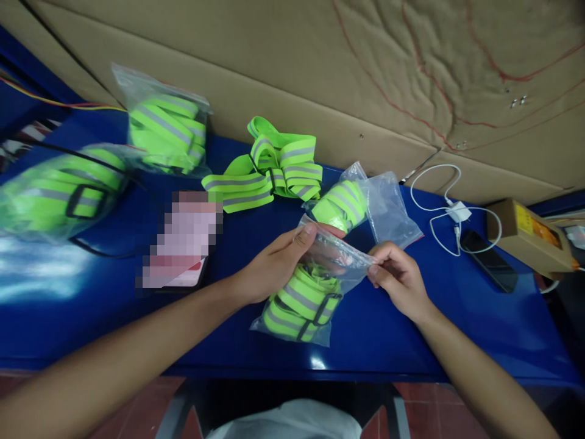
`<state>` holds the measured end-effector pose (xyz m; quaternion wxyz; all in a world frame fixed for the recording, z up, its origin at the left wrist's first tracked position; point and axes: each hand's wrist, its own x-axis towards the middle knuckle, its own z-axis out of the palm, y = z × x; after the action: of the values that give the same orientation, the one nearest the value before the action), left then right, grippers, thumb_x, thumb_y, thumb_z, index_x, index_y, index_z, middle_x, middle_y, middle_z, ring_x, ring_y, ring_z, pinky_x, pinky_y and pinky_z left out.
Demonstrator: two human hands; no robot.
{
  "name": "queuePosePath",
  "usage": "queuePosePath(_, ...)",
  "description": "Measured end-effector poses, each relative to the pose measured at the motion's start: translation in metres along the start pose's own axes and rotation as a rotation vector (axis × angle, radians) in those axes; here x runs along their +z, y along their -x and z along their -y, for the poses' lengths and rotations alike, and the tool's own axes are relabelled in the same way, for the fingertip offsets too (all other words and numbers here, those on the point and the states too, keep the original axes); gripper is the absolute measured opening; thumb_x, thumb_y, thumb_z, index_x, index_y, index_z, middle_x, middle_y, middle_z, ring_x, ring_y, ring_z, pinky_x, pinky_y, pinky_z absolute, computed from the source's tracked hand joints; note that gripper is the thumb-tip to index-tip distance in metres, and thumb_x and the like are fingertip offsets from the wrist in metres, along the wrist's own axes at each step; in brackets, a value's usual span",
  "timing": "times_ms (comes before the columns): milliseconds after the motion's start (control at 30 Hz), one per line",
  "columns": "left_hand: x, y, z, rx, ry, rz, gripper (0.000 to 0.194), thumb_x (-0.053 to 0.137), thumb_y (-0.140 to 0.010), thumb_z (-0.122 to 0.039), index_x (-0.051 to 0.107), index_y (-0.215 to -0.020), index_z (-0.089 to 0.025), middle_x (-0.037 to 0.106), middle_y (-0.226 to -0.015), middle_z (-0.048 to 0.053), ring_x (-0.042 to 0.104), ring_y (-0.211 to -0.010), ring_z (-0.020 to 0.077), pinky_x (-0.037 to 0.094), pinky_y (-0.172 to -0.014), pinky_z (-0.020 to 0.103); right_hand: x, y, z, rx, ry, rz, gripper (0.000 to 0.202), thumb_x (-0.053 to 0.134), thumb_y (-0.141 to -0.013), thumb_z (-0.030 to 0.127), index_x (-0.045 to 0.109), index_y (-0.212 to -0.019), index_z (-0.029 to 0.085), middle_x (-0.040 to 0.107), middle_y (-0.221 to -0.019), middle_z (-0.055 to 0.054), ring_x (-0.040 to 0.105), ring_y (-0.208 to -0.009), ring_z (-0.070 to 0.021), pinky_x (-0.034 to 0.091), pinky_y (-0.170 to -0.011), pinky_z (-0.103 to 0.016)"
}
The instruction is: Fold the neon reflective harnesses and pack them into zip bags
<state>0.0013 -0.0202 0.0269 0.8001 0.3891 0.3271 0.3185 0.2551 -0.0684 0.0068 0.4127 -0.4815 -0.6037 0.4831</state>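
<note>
A clear zip bag [301, 305] with folded neon-green reflective straps and a black buckle inside hangs tilted between my hands over the blue table. My left hand [281, 259] grips the bag's upper left corner, thumb on the near side. Pinched at the top right corner of the same bag is my right hand [400, 277]. Just behind the bag lie a smaller bagged green strap [342, 204] and a flat clear bag [390, 207]. A loose green strap bundle [269, 167] rests farther back, outside any bag.
Two filled strap bags [169, 131] [59, 192] sit at the left of the blue table [137, 329]. A partly blurred phone [187, 244] lies left of centre. On the right are a white charger [458, 211], a dark phone [491, 262] and a cardboard box [530, 238].
</note>
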Motion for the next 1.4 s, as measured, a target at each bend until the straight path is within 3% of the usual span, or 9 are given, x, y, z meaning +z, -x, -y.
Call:
queuePosePath(167, 0.004, 0.001, 0.002, 0.000, -0.010, -0.018, 0.057, 0.057, -0.093, -0.069, 0.070, -0.119, -0.019, 0.082, -0.096, 0.008, 0.080, -0.088, 0.0260, 0.060, -0.084, 0.035, 0.001, 0.000, 0.005, -0.120, 0.099, 0.000, 0.012, 0.065, -0.097, 0.026, 0.058, -0.089, 0.023, 0.063, -0.086, -0.001, 0.058, -0.072, -0.0138, 0.046, -0.063, -0.026)
queuePosePath(500, 0.007, 0.003, 0.004, 0.040, -0.022, 0.035, 0.056, 0.058, -0.094, -0.066, 0.071, -0.121, -0.019, 0.082, -0.098, 0.007, 0.079, -0.093, 0.0243, 0.059, -0.086, 0.032, 0.005, 0.004, 0.010, -0.139, 0.159, -0.011, 0.011, 0.063, -0.097, 0.026, 0.055, -0.089, 0.024, 0.061, -0.082, -0.001, 0.054, -0.068, -0.0143, 0.043, -0.060, -0.028)
queuePosePath(800, 0.010, 0.004, 0.009, 0.082, 0.045, 0.107, 0.045, 0.055, -0.101, -0.054, 0.071, -0.120, -0.016, 0.082, -0.099, 0.008, 0.079, -0.092, 0.0216, 0.059, -0.089, 0.031, 0.010, 0.007, 0.014, -0.142, 0.235, -0.017, 0.013, 0.060, -0.097, 0.022, 0.053, -0.087, 0.024, 0.055, -0.075, 0.002, 0.047, -0.060, -0.0116, 0.038, -0.055, -0.025)
queuePosePath(1167, 0.008, 0.003, 0.014, 0.104, 0.054, 0.128, 0.044, 0.054, -0.102, -0.052, 0.072, -0.120, -0.015, 0.081, -0.102, 0.007, 0.077, -0.096, 0.0194, 0.058, -0.091, 0.029, 0.011, 0.008, 0.014, -0.142, 0.255, 0.024, 0.010, 0.062, -0.098, 0.021, 0.057, -0.089, 0.023, 0.054, -0.070, 0.005, 0.048, -0.058, -0.0096, 0.037, -0.055, -0.024)
queuePosePath(1400, 0.005, 0.003, 0.021, 0.146, -0.031, 0.160, 0.047, 0.047, -0.105, -0.053, 0.070, -0.125, -0.017, 0.079, -0.107, 0.007, 0.075, -0.100, 0.0192, 0.058, -0.093, 0.031, 0.011, 0.010, 0.014, -0.164, 0.156, 0.043, 0.011, 0.063, -0.096, 0.019, 0.056, -0.088, 0.023, 0.060, -0.082, 0.001, 0.053, -0.068, -0.0123, 0.041, -0.061, -0.026)
